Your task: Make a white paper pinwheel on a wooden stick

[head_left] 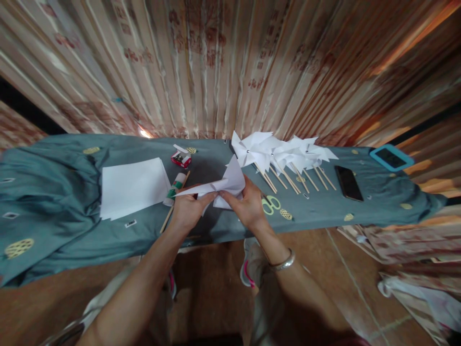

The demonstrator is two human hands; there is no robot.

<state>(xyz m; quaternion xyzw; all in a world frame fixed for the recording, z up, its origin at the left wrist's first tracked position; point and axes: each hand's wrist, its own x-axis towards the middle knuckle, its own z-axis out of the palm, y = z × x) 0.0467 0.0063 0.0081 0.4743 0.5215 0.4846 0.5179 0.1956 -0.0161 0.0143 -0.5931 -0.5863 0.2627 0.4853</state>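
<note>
A white paper pinwheel [232, 179], its corners folded toward the centre, is held between my two hands just above the cloth. My left hand [188, 207] pinches its left side, thumb near the middle. On the other side, my right hand [249, 202] grips the paper with the thumb pressed at the centre. A glue stick [177, 185] and a thin wooden stick [167, 218] lie beside my left hand. Close to my right hand are scissors with pale green handles [271, 205]. Whether a pin is in the pinwheel's centre I cannot tell.
White sheets [133, 187] are stacked at left, with a small open red box [181, 158] behind the glue stick. Several finished pinwheels [277, 153] on sticks lie at the back right. Further right are a phone [348, 183] and a blue-framed tablet [392, 157]. A curtain [216, 67] hangs behind.
</note>
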